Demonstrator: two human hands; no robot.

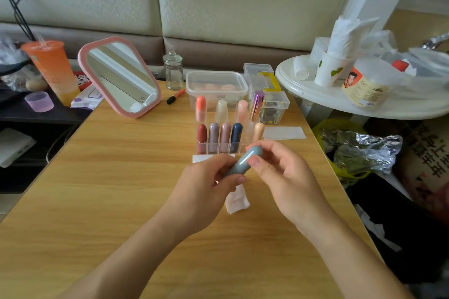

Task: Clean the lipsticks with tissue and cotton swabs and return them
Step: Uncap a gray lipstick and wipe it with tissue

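A grey-blue capsule-shaped lipstick [245,159] is held above the wooden table [121,177] by both hands. My left hand [206,184] grips its lower end, and my right hand [279,174] pinches its upper end between thumb and fingers. Just behind stands a clear acrylic organiser [220,145] with several lipsticks upright in its slots, among them a red one [202,134] and a navy one [236,133]. A crumpled white tissue [237,202] lies on the table under my hands. A flat tissue [284,133] lies to the right of the organiser.
A pink-framed mirror [121,77] leans at the back left, next to an orange drink cup [52,70]. A glass jar [173,71], a lidded plastic box [216,84] and a loose orange lip pencil [176,96] sit behind the organiser. A white round side table [340,101] crowds the right.
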